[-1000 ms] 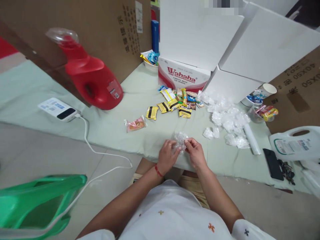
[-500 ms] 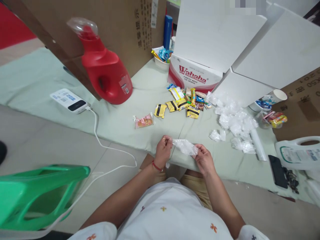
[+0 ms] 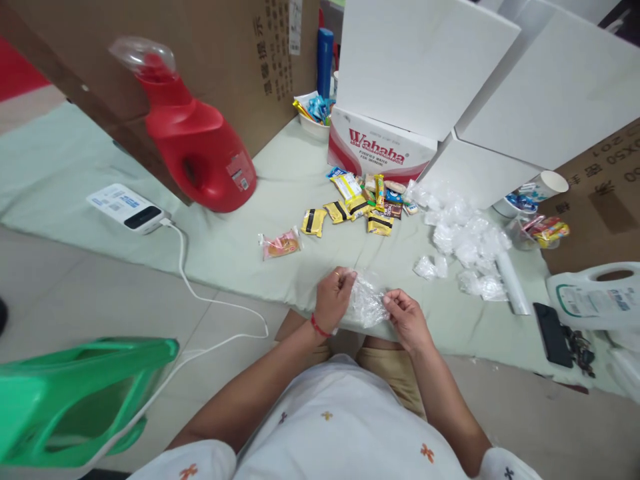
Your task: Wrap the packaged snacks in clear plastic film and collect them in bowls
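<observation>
I see my left hand [image 3: 334,299] and right hand [image 3: 406,319] each clenched on one clear plastic bag [image 3: 367,301], held between them just above the near edge of the green cloth [image 3: 240,247]; a pink snack packet [image 3: 280,245] lies near, to the left; crumpled bags [image 3: 465,243] to the right.

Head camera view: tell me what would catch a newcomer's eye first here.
The big red jug stands out at upper left on the pale green cloth. Near the bottom centre, the left hand and right hand hold a crinkled clear plastic bag between them. Beyond them lies a scatter of snack packets before a white Wahaha box.
</observation>
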The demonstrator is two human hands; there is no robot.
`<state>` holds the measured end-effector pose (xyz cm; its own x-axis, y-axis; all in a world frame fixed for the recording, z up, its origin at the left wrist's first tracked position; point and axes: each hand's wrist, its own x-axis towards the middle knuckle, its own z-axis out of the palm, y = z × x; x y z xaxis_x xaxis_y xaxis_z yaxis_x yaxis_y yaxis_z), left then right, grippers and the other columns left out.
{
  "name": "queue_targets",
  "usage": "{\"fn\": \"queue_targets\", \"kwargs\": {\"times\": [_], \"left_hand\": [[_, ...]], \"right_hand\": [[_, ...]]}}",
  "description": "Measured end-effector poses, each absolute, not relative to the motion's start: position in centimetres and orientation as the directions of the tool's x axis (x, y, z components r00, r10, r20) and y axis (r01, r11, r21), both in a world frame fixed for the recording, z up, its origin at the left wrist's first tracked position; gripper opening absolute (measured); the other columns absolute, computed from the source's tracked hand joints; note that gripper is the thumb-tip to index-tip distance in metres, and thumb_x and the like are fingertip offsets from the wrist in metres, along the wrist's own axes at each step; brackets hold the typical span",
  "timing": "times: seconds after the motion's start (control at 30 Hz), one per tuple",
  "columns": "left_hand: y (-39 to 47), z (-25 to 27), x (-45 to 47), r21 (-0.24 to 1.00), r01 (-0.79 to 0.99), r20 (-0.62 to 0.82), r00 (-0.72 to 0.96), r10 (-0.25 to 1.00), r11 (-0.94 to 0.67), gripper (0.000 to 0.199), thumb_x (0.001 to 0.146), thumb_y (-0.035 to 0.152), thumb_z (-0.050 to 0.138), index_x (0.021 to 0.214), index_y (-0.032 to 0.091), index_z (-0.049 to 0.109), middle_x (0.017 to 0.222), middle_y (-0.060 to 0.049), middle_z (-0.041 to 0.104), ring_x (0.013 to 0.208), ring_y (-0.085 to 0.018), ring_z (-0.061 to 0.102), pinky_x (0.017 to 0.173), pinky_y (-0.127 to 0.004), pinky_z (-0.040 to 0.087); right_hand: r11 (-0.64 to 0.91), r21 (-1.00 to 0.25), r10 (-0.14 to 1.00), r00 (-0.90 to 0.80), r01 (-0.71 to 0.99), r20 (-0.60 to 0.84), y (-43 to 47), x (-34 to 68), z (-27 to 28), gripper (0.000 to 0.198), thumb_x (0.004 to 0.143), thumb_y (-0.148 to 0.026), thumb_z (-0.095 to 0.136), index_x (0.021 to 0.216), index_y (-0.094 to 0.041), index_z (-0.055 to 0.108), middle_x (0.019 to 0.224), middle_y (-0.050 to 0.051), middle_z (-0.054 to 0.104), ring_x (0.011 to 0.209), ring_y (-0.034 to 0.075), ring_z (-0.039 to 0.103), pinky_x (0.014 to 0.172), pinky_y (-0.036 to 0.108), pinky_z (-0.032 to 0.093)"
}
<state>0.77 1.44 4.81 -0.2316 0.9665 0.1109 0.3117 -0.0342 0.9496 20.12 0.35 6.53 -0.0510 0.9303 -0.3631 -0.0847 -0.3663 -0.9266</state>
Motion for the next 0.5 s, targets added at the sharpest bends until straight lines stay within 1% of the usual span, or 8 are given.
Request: {"fn": "queue_targets", "kwargs": {"times": [0.1, 0.17, 0.23, 0.3, 0.33, 0.4, 0.43, 0.5], "left_hand": [[1.9, 4.5, 0.7, 0.973, 0.23, 0.054, -0.294, 0.954, 0.016, 0.036, 0.099, 0.05, 0.052, 0.076, 0.022, 0.056, 0.067, 0.004, 0.055, 0.066, -0.013, 0.05, 0.068, -0.025, 0.041], [1.8, 4.5, 0.8, 0.975, 0.22, 0.052, -0.273, 0.961, 0.009, 0.041, 0.1, 0.052, 0.05, 0.072, 0.022, 0.053, 0.063, 0.005, 0.05, 0.064, -0.012, 0.046, 0.066, -0.024, 0.04], [1.5, 4.6, 1.2, 0.977, 0.215, 0.057, -0.208, 0.977, -0.012, 0.041, 0.1, 0.054, 0.048, 0.077, 0.022, 0.059, 0.068, 0.003, 0.057, 0.068, -0.013, 0.051, 0.069, -0.025, 0.043], [1.2, 4.9, 1.8, 0.978, 0.203, 0.071, -0.114, 0.991, -0.047, 0.04, 0.1, 0.055, 0.048, 0.088, 0.022, 0.066, 0.081, 0.0, 0.068, 0.078, -0.016, 0.061, 0.077, -0.026, 0.047], [1.0, 5.0, 2.1, 0.979, 0.196, 0.078, -0.083, 0.993, -0.06, 0.04, 0.1, 0.055, 0.048, 0.093, 0.022, 0.068, 0.087, -0.002, 0.072, 0.084, -0.017, 0.064, 0.08, -0.027, 0.048], [0.8, 5.1, 2.5, 0.98, 0.189, 0.076, -0.097, 0.992, -0.057, 0.04, 0.101, 0.055, 0.048, 0.097, 0.022, 0.07, 0.09, -0.003, 0.074, 0.087, -0.018, 0.066, 0.082, -0.028, 0.049], [0.8, 5.1, 2.5, 0.982, 0.183, 0.064, -0.137, 0.989, -0.038, 0.041, 0.101, 0.055, 0.047, 0.097, 0.022, 0.07, 0.087, -0.003, 0.073, 0.085, -0.018, 0.065, 0.08, -0.027, 0.049], [0.8, 5.0, 2.5, 0.988, 0.151, 0.016, -0.222, 0.975, 0.018, 0.042, 0.102, 0.057, 0.045, 0.097, 0.023, 0.068, 0.078, -0.001, 0.068, 0.079, -0.017, 0.062, 0.073, -0.026, 0.048]], "right_hand": [[-0.418, -0.903, 0.907, -0.098, -0.098, -0.409, 0.0, 21.0, 6.4, 0.044, 0.067, -0.057, 0.091, 0.076, -0.021, 0.067, 0.062, -0.005, 0.053, 0.055, 0.01, 0.042, 0.055, 0.025, 0.034], [-0.416, -0.908, 0.902, -0.148, -0.052, -0.405, 0.0, 21.6, 6.3, 0.044, 0.073, -0.062, 0.086, 0.081, -0.021, 0.07, 0.064, -0.004, 0.056, 0.058, 0.012, 0.045, 0.058, 0.026, 0.037], [-0.354, -0.935, 0.922, -0.167, 0.0, -0.349, 0.3, 21.8, 6.4, 0.046, 0.08, -0.065, 0.078, 0.096, -0.023, 0.074, 0.077, -0.001, 0.065, 0.068, 0.015, 0.053, 0.065, 0.027, 0.043], [-0.266, -0.963, 0.954, -0.136, 0.037, -0.268, 1.0, 21.7, 6.6, 0.048, 0.082, -0.065, 0.076, 0.108, -0.025, 0.074, 0.092, 0.001, 0.07, 0.078, 0.016, 0.057, 0.071, 0.027, 0.045], [-0.23, -0.972, 0.965, -0.115, 0.054, -0.235, 1.4, 21.6, 6.6, 0.045, 0.082, -0.064, 0.077, 0.106, -0.025, 0.073, 0.091, 0.0, 0.069, 0.077, 0.016, 0.057, 0.07, 0.027, 0.045], [-0.187, -0.979, 0.981, -0.046, 0.082, -0.191, 2.2, 21.2, 6.7, 0.039, 0.084, -0.061, 0.075, 0.093, -0.024, 0.071, 0.075, -0.002, 0.062, 0.066, 0.014, 0.05, 0.062, 0.026, 0.04], [-0.171, -0.981, 0.985, 0.004, 0.093, -0.171, 2.6, 20.9, 6.7, 0.037, 0.085, -0.06, 0.074, 0.086, -0.023, 0.069, 0.067, -0.004, 0.056, 0.061, 0.013, 0.045, 0.058, 0.026, 0.036], [-0.139, -0.983, 0.986, 0.109, 0.116, -0.127, 3.0, 20.5, 6.6, 0.037, 0.088, -0.059, 0.07, 0.08, -0.023, 0.065, 0.059, -0.006, 0.047, 0.056, 0.013, 0.038, 0.055, 0.026, 0.031]]}}
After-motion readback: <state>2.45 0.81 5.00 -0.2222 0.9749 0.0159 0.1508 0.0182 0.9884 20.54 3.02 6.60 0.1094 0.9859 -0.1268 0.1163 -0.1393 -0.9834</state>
